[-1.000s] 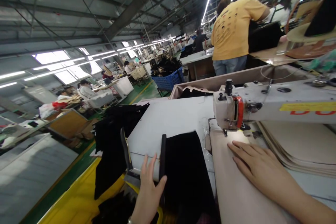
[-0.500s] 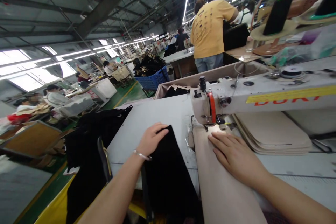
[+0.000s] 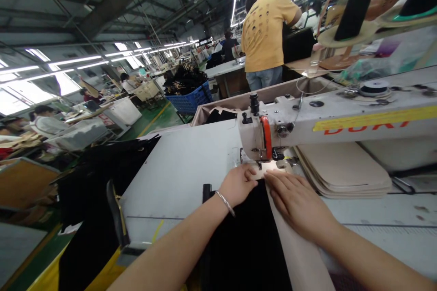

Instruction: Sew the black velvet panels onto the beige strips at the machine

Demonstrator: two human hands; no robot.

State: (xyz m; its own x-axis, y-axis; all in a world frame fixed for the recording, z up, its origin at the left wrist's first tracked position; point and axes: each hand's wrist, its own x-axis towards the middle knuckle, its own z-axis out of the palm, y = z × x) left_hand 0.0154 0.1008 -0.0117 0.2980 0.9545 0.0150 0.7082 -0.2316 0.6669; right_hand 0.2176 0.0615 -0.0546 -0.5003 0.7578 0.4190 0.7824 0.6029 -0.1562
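Observation:
A white sewing machine with a red part on its head stands over the table. Just below its needle, my left hand rests on the top edge of a black fabric piece, fingers curled down on the cloth. My right hand lies flat, fingers stretched, on a beige piece that lies beside and partly under the black one. Both hands meet just in front of the needle. A silver bracelet sits on my left wrist.
A stack of beige panels lies under the machine arm at right. Black fabric hangs off the white table at left. A person in a yellow shirt stands at the bench ahead. A blue basket stands on the green floor.
My left hand has slid the black piece rightward until it lies against the beige piece under the needle. My right hand has stayed flat on the beige piece. The view has shifted left.

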